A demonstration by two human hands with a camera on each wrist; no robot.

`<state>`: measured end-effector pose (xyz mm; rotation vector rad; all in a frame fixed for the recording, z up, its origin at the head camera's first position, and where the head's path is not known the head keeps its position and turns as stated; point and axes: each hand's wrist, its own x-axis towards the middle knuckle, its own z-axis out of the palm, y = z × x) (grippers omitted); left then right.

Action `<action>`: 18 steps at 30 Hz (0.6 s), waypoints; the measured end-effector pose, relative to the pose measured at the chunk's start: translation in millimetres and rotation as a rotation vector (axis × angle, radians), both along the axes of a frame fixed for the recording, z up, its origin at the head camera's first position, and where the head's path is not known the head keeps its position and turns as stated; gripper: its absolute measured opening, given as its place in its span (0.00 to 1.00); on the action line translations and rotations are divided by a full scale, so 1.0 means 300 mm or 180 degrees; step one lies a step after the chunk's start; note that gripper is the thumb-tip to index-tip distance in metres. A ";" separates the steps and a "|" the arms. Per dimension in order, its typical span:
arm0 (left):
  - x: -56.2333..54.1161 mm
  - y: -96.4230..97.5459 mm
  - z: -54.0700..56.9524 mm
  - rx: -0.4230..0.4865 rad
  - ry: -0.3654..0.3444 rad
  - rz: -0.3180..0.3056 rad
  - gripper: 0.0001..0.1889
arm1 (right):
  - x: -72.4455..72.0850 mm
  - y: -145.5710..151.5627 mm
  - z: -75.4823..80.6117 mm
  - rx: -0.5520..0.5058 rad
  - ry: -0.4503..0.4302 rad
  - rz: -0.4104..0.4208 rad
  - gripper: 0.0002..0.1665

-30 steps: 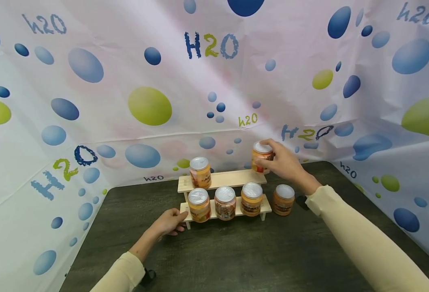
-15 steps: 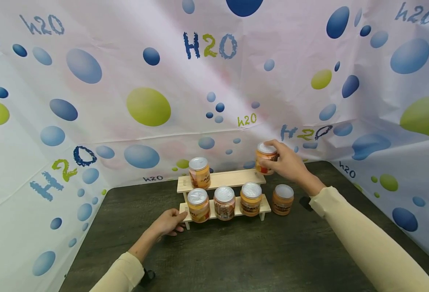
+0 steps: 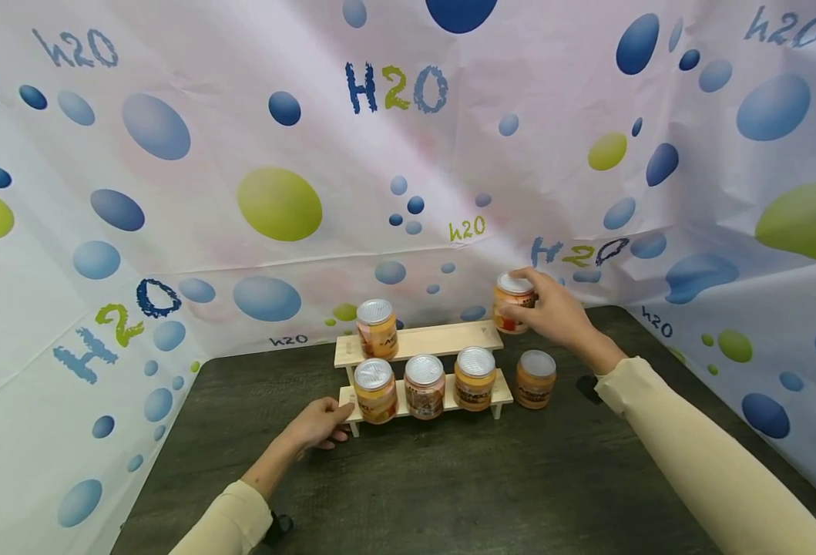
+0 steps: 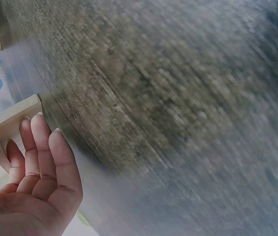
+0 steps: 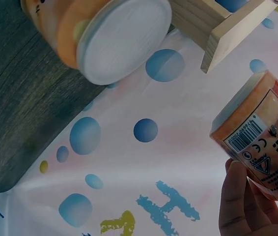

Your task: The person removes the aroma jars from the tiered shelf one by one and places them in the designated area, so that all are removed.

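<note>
My right hand grips a jar of orange contents with a silver lid, thumb and fingers round its sides. The jar is in the air just right of the upper plank's end; its barcode label shows in the right wrist view. My left hand pinches the lower left end of a two-step wooden rack, with fingers beneath the plank in the left wrist view. One similar jar stands at the upper step's left. Three jars line the lower step.
Another jar, its lid paler, stands on the dark wood-grain table right of the rack. A white sheet with blue and green drops hangs behind and along both sides. A small dark object lies beneath my right wrist.
My right hand has carried the jar slightly rightward, from over the upper step's right end to just beyond it. The left hand keeps its grip on the rack.
</note>
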<state>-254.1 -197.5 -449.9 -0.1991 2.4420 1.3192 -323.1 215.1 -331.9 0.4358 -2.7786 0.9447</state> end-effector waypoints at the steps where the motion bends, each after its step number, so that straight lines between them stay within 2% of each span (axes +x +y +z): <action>1: 0.001 -0.001 0.000 -0.0005 0.0000 -0.0006 0.17 | 0.001 0.004 -0.002 0.0009 -0.0005 -0.0015 0.40; 18: 0.011 0.003 0.012 0.0008 0.0016 -0.0042 0.17 | 0.022 0.076 -0.006 0.0103 0.0005 -0.0153 0.40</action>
